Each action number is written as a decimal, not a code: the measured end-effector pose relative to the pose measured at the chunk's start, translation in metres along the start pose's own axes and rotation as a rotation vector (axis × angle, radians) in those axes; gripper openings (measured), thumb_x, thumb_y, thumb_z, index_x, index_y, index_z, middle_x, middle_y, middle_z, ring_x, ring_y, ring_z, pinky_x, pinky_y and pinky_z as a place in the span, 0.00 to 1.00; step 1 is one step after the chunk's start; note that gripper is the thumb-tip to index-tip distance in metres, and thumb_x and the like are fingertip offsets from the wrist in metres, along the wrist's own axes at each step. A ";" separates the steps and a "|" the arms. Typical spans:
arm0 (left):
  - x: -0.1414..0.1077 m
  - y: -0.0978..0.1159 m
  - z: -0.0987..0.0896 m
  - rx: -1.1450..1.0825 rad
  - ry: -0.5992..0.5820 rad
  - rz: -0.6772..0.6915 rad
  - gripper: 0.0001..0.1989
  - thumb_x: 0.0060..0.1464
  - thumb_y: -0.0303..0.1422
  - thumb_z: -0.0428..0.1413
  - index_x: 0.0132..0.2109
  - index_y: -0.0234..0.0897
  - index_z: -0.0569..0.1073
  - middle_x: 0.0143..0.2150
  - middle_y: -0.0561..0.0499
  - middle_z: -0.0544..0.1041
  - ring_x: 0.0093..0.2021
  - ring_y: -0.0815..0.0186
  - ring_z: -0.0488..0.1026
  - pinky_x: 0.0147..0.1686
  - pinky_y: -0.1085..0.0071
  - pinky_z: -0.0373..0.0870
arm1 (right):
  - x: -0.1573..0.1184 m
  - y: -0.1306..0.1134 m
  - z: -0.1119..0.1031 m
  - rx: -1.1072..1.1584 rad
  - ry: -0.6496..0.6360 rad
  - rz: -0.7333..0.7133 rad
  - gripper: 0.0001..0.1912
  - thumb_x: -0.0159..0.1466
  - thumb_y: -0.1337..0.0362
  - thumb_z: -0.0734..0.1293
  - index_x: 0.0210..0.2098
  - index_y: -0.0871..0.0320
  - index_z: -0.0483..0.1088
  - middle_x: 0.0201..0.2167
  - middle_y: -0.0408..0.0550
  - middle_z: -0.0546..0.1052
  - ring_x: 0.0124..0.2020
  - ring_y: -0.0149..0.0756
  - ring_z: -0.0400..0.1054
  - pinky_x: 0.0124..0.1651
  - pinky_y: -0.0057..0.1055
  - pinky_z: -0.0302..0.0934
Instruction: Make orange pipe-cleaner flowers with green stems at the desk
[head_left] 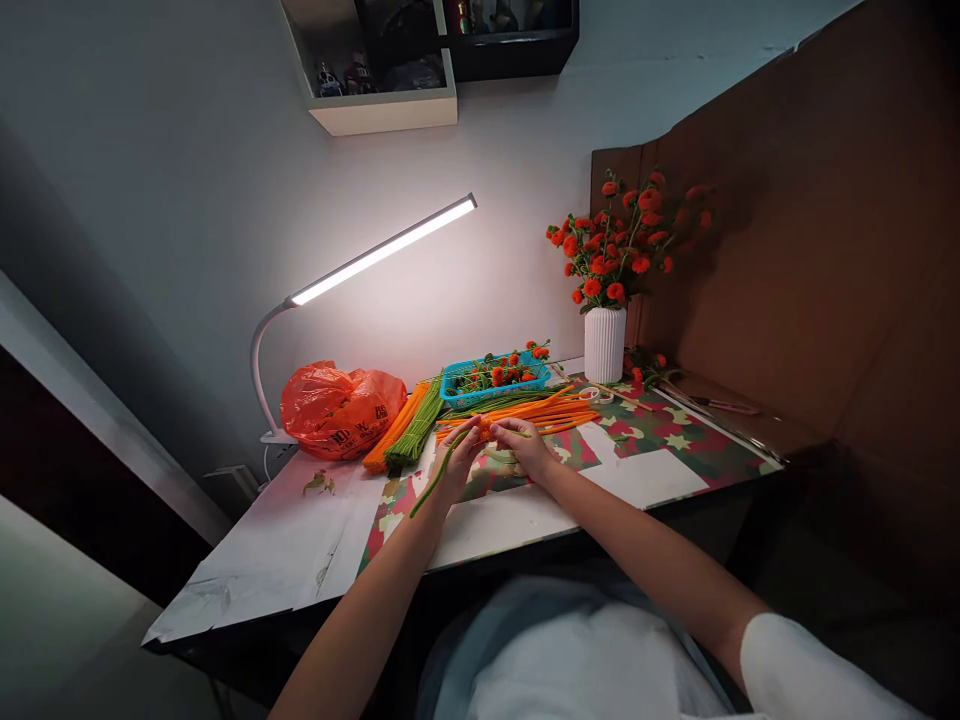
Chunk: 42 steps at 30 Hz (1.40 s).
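Over the near half of the table, my left hand (459, 462) and my right hand (531, 450) meet, fingertips pinched on a small orange pipe-cleaner flower (486, 428). A green pipe cleaner (433, 487) runs from the left fingers down across that wrist. Just beyond my hands lie loose orange pipe cleaners (559, 410). To the left are a bundle of green pipe cleaners (417, 430) and a bundle of orange pipe cleaners (394, 432). Fingers partly cover the flower, so its finer shape is hidden.
A blue basket (448, 392) of orange flowers stands at the back. Left of it sit a red plastic bag (337, 408) and a lit lamp (386, 250). A white vase (604, 345) of flowers stands back right, near a cardboard panel (810, 250) and pliers (724, 405).
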<state>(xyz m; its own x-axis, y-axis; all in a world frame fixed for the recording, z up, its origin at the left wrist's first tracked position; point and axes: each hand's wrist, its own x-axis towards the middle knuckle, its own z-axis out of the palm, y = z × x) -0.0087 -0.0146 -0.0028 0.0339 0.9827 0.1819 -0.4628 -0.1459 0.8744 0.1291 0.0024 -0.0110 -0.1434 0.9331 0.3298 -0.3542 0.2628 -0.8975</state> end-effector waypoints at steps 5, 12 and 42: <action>0.004 -0.002 -0.002 -0.012 0.013 -0.041 0.14 0.44 0.33 0.66 0.40 0.36 0.78 0.38 0.48 0.81 0.34 0.68 0.77 0.36 0.75 0.72 | 0.002 0.001 -0.002 0.071 0.013 0.086 0.18 0.43 0.51 0.75 0.24 0.59 0.74 0.24 0.43 0.74 0.25 0.28 0.62 0.33 0.29 0.58; 0.009 -0.003 -0.007 -0.061 0.031 -0.140 0.08 0.48 0.31 0.63 0.36 0.32 0.77 0.32 0.49 0.80 0.30 0.70 0.76 0.33 0.76 0.71 | 0.002 0.000 -0.002 0.096 -0.014 0.095 0.17 0.43 0.51 0.75 0.22 0.59 0.73 0.22 0.43 0.73 0.24 0.28 0.61 0.32 0.28 0.58; 0.001 -0.002 -0.006 0.074 -0.034 -0.103 0.12 0.39 0.32 0.68 0.34 0.33 0.78 0.31 0.50 0.80 0.28 0.70 0.75 0.31 0.75 0.71 | -0.006 -0.011 -0.003 -0.057 0.038 0.037 0.14 0.44 0.54 0.73 0.21 0.58 0.69 0.19 0.39 0.66 0.22 0.27 0.57 0.28 0.27 0.52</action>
<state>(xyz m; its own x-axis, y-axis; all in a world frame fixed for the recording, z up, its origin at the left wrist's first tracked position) -0.0130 -0.0125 -0.0074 0.1082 0.9887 0.1039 -0.3886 -0.0541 0.9198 0.1365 -0.0054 -0.0042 -0.1204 0.9508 0.2855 -0.2961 0.2401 -0.9245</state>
